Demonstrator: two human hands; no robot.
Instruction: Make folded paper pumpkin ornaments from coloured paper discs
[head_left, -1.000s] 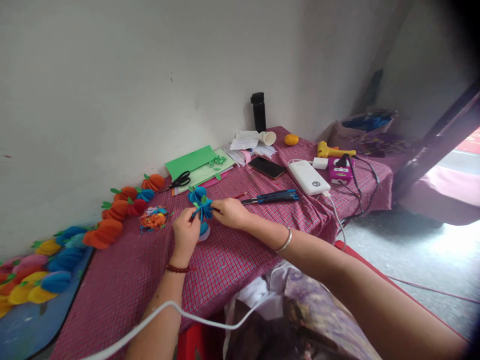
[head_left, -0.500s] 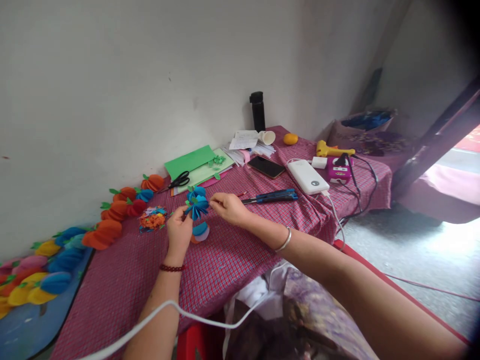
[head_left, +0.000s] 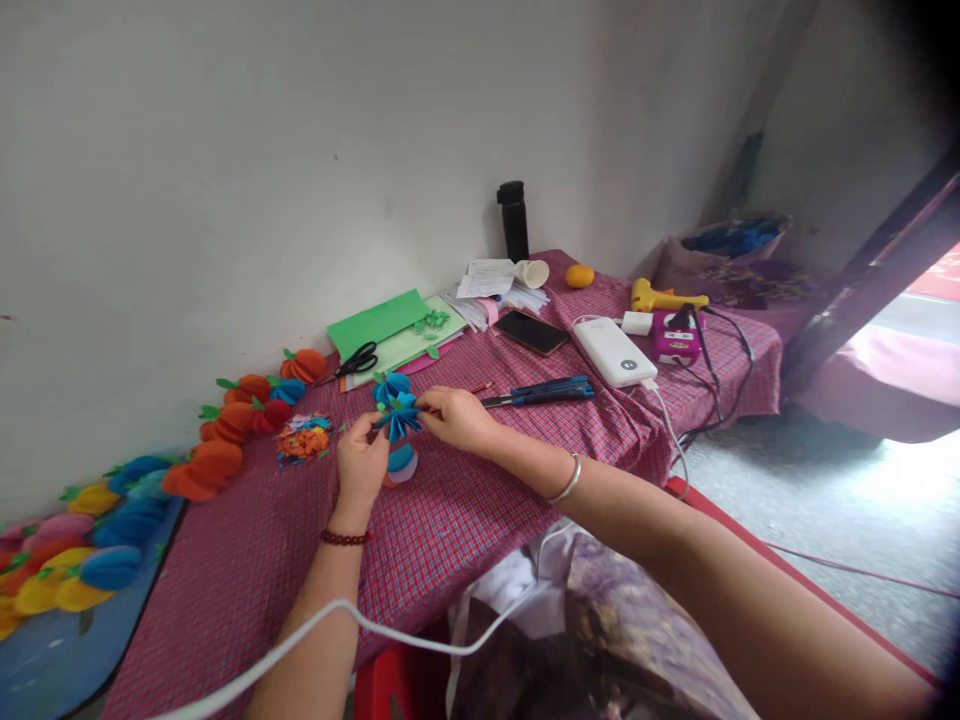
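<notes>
A blue folded-paper pumpkin (head_left: 400, 420) with a green leaf on top is between my two hands, above the table. My left hand (head_left: 363, 458) pinches its left side with thumb and fingers. On its right edge the fingers of my right hand (head_left: 454, 418) are closed. Just behind it stands another blue paper pumpkin (head_left: 390, 384). Below lie round paper discs (head_left: 403, 462) in blue, lilac and orange. A pile of paper scraps (head_left: 304, 440) is to the left of my left hand.
Orange paper pumpkins (head_left: 204, 470) line the table's left side. Black scissors (head_left: 356, 360) lie by green paper sheets (head_left: 379, 325). A blue cutter (head_left: 540, 392), a phone (head_left: 531, 332), a white power bank (head_left: 615, 352) and a yellow glue gun (head_left: 666, 298) are to the right. A white cable (head_left: 345, 607) crosses in front.
My right hand has moved left and now grips the right edge of the blue paper pumpkin. The pumpkin has shifted slightly to the right.
</notes>
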